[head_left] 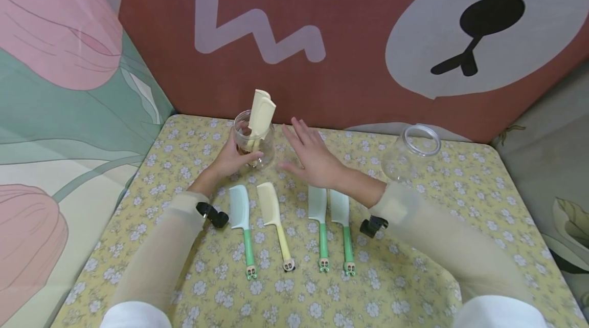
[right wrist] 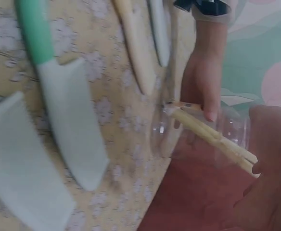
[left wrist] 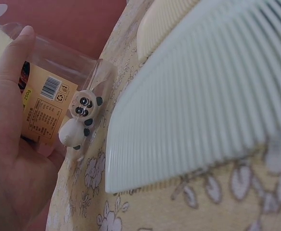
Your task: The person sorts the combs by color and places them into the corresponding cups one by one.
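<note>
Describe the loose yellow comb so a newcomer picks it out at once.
On the flowered tablecloth, look on the near side of the clear jar holding yellow combs. The loose yellow comb lies second from the left in a row of four. Its handle is yellow; the other three combs have green handles.

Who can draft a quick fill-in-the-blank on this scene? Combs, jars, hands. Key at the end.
1. The left hand grips a clear jar containing ____ yellow combs.
2. Of the four combs lying on the tablecloth, three have ____ handles.
3. In the head view, the second jar stands to the ____ of the right hand.

Missing words: two; green; right.
</note>
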